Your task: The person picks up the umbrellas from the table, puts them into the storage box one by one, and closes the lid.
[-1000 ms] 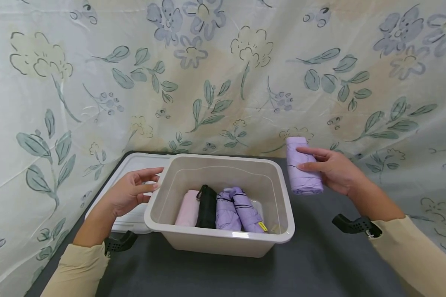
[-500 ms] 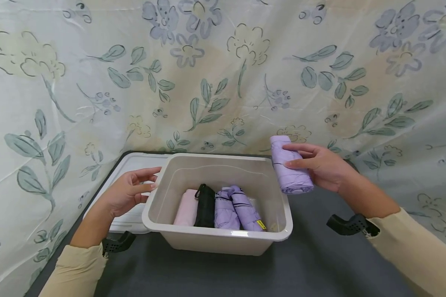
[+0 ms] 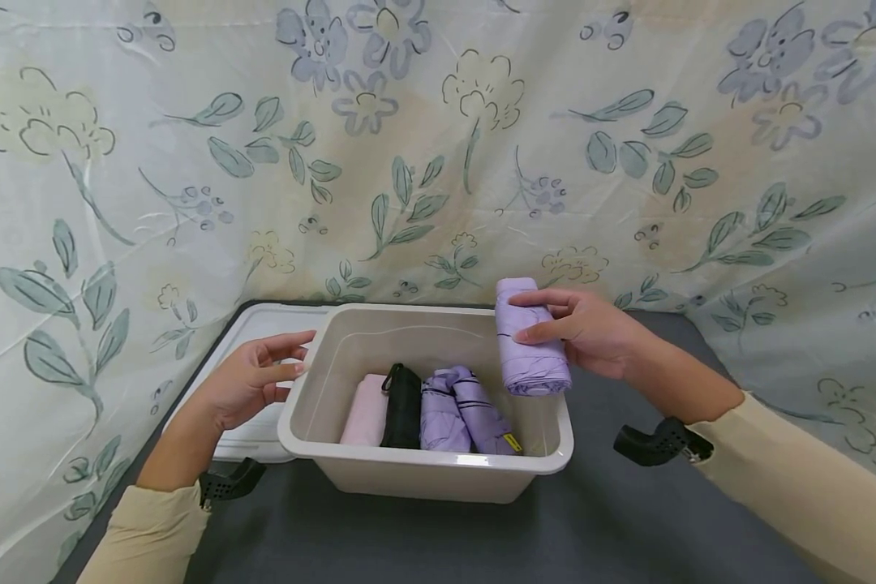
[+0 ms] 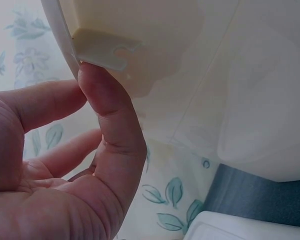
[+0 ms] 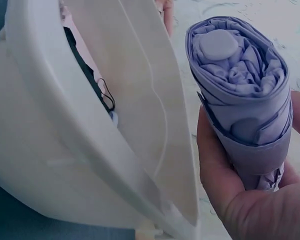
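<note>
My right hand (image 3: 591,332) grips a rolled lilac folding umbrella (image 3: 529,357), held upright over the right rim of a beige storage bin (image 3: 438,478). In the right wrist view, the umbrella (image 5: 245,110) shows its bundled fabric end and a pale round knob, with thumb and fingers on either side. My left hand (image 3: 251,381) pinches the bin's left rim; the left wrist view has its fingertips at the rim (image 4: 65,45) beside a small moulded tab. Inside the bin stand a pink bundle (image 3: 365,410), a black folding umbrella (image 3: 403,410) and two lilac folding umbrellas (image 3: 445,418).
The bin's light grey lid (image 3: 251,438) lies on the dark table (image 3: 380,543) to the left, partly behind my left hand. Floral cloth (image 3: 438,146) hangs behind and at both sides. Black straps (image 3: 657,442) sit on both wrists.
My right hand has carried the lilac umbrella leftward, from beside the bin to over its right rim. The left hand stays at the left rim, and the bin's contents look the same.
</note>
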The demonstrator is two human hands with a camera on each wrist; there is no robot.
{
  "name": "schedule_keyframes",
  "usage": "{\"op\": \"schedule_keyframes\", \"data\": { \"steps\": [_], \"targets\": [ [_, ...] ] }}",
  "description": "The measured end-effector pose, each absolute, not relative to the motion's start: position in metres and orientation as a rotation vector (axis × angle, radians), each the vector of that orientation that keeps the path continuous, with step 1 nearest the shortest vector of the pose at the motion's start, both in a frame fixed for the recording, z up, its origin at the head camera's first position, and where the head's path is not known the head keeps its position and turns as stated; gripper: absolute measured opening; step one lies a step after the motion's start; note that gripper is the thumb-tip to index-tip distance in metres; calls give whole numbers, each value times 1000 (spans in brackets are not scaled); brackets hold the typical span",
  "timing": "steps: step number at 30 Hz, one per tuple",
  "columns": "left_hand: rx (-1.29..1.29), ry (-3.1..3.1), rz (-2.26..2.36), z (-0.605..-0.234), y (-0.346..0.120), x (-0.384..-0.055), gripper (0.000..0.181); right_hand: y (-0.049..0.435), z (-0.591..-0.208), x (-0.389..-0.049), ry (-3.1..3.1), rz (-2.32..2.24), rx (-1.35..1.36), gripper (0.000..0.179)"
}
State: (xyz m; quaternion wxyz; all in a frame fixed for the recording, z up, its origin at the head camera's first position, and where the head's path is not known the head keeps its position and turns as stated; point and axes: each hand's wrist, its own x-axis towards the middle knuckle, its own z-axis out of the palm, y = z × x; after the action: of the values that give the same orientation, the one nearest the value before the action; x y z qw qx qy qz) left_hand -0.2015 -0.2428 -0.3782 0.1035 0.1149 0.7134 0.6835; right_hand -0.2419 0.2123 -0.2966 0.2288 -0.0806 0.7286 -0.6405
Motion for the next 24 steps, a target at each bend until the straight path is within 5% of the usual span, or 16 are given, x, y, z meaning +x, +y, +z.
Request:
{"op": "schedule_keyframes", "data": {
  "steps": [24],
  "targets": [
    [383,2048,2044,-379,-242,-203,49,163,-314,-254,2135,-1448,-87,60]
  ]
}}
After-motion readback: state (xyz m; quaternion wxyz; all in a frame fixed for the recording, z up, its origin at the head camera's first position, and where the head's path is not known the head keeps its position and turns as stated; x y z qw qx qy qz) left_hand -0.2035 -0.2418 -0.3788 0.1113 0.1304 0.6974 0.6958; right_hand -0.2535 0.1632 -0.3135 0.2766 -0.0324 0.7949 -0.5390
